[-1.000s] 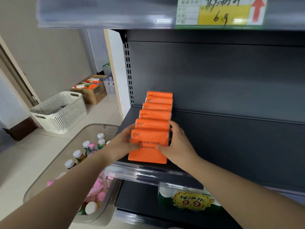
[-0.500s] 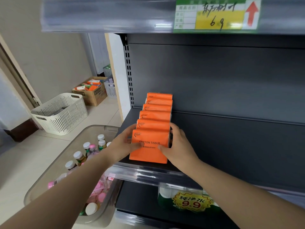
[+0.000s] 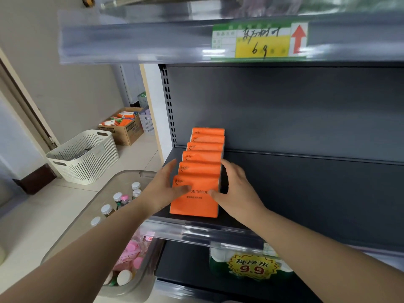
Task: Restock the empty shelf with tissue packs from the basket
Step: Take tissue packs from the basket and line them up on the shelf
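shelf (image 3: 306,193) — tissue packs (image 3: 200,171), clear bin (image 3: 74,228) — bottles (image 3: 118,196)

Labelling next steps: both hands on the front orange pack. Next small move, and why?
Probably let go: the left hand and right hand only flank the front pack, six packs stand in a straight row, and the shelf to their right is bare, so fetch more.

One head-worn wide-angle view looks forward and down, seemingly close to the shelf (image 3: 306,193).
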Demonstrator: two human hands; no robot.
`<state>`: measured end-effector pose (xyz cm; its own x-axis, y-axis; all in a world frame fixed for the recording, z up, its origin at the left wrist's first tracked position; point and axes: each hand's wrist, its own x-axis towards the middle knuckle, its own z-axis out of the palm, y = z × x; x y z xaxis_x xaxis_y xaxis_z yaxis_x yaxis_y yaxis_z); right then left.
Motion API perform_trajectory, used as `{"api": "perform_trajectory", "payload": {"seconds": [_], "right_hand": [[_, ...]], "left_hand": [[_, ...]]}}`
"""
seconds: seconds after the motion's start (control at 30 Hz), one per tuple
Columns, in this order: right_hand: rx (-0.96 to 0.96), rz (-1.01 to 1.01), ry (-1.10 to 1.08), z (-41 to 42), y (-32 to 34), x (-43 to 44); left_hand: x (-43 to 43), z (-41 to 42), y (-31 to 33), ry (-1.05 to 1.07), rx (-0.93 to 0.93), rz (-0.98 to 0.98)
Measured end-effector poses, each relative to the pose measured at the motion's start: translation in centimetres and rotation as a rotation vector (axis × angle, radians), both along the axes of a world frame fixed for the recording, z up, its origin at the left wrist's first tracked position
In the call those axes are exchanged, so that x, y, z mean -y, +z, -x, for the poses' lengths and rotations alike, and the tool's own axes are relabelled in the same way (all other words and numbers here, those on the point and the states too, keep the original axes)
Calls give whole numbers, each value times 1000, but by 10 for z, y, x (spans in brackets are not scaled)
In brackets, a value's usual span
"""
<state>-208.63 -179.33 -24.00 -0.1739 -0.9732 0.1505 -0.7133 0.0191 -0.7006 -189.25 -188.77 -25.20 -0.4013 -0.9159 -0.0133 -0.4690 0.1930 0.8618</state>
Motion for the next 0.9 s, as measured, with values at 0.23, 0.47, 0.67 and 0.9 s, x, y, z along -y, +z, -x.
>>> {"api": "perform_trajectory", "payload": {"seconds": [0.23, 0.47, 0.67, 0.9], "right_hand": [[-169, -3, -52, 16, 15, -16], [-378, -30, -107, 33, 21, -39], [-475, -68, -148, 49, 25, -68], [-571, -53, -151, 66, 24, -112]], "left_hand": [[-23, 20, 28, 2, 335, 419], [-46, 43, 32, -35, 607, 681], [-74, 62, 35, -42, 681, 746], [-124, 84, 38, -22, 751, 821]]}}
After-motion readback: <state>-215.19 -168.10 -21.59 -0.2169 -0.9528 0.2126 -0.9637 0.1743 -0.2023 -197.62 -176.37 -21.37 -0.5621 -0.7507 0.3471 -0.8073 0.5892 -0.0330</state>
